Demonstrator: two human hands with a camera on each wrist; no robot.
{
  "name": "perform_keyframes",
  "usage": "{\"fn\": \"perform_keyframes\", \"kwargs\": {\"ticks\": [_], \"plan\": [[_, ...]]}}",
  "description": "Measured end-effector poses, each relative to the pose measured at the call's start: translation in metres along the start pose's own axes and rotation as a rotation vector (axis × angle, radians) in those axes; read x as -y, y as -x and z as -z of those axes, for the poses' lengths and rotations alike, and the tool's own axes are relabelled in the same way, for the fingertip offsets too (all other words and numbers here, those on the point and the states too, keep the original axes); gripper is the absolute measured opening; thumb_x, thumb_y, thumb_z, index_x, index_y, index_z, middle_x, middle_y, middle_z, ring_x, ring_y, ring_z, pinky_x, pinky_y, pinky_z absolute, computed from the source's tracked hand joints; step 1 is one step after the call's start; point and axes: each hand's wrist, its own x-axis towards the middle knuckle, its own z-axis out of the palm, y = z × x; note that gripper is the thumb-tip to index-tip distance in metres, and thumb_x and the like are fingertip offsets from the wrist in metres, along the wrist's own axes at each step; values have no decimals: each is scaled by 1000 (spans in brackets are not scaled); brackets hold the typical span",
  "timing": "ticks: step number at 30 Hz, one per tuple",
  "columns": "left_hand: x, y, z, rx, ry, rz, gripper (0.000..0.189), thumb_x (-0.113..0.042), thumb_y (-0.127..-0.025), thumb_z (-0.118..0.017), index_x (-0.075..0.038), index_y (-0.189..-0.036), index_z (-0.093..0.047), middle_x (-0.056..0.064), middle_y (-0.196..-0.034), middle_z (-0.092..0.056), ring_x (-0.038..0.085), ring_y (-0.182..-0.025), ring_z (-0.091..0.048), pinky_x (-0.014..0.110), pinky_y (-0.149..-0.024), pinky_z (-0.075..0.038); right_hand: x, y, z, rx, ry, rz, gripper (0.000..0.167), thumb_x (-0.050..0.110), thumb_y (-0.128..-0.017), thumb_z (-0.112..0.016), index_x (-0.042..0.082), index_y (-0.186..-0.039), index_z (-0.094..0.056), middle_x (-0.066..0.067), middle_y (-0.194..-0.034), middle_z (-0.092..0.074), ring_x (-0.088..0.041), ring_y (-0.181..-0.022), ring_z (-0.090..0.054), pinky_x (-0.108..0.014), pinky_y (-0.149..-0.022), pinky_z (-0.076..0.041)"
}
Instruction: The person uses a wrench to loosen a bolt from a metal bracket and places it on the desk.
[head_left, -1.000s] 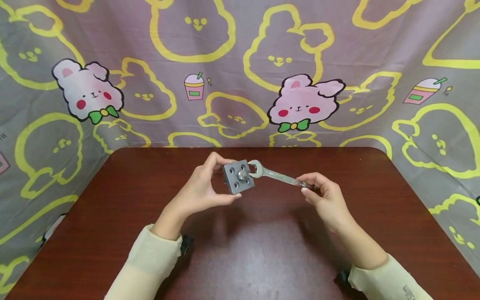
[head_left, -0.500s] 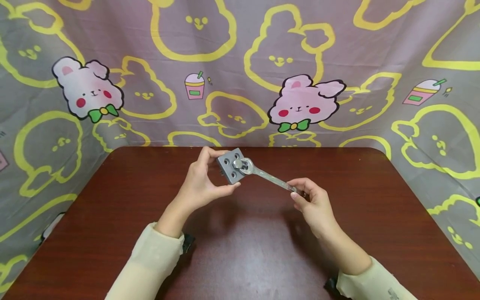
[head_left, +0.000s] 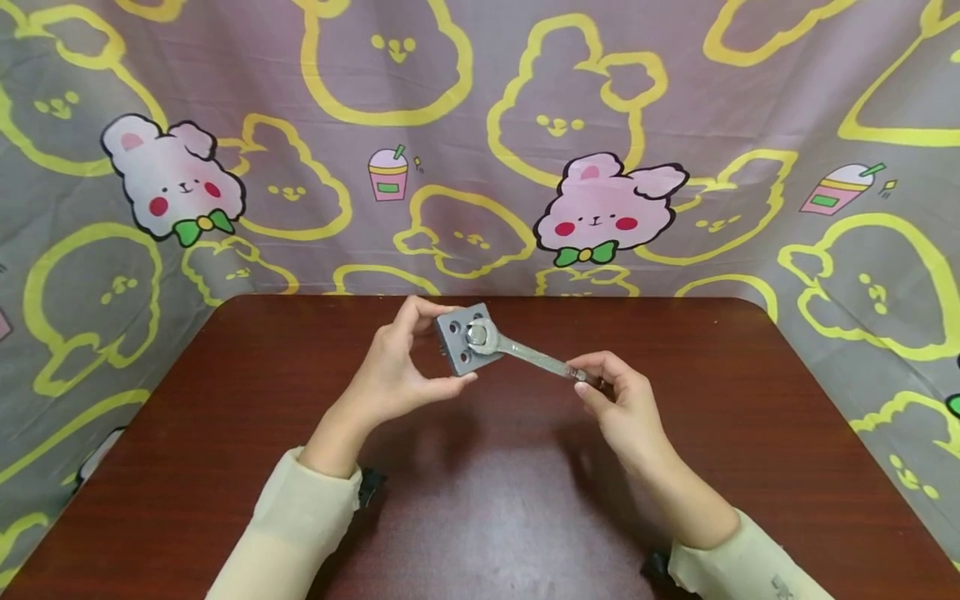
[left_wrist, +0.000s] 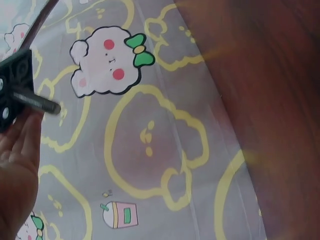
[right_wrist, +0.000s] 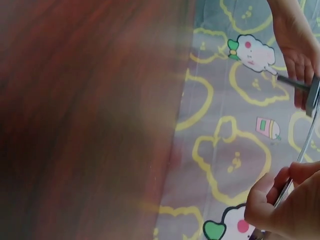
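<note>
In the head view my left hand [head_left: 378, 379] grips a grey square block [head_left: 457, 343] by its edges, thumb below and fingers above. Round holes sit near the block's corners, and a hex bolt head [head_left: 476, 335] stands at its middle. The bolt's threaded shank [left_wrist: 40, 102] sticks out of the back in the left wrist view. My right hand [head_left: 630, 412] pinches the far end of a silver open-end wrench [head_left: 534, 357]. The wrench's open end lies around the bolt head. How snugly it fits I cannot tell.
Both hands work above a dark reddish-brown table [head_left: 517, 517]. Behind it hangs a grey-pink curtain [head_left: 465, 150] printed with yellow outlines and cartoon rabbits. Dark straps [head_left: 371, 485] show at the wrists.
The wrench has come left from beside the bolt head to around it. My right hand has moved left with it. The block has shifted slightly left and up.
</note>
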Motion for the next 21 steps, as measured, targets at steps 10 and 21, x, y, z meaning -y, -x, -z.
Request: {"fn": "perform_keyframes", "kwargs": {"ticks": [10,21], "plan": [[-7,4,17,285,173,93,63,-3,-63,-88,-7,-116,-54,6,-101,-75,13,-86,-70,31,-81,-59,-18,-16,17,170,0,238,22,-15,-87,-59,-7,-107,-65,13,-95,-69,-2,-88,-61,-14,-74,-51],[-10,0,15,634,449,105,53,-5,-71,-80,-3,-117,-54,11,-104,-75,17,-91,-72,39,-89,-59,-22,-33,36,328,102,420,25,-14,-86,-62,-1,-105,-70,3,-102,-67,-5,-95,-59,-22,-74,-54]]}}
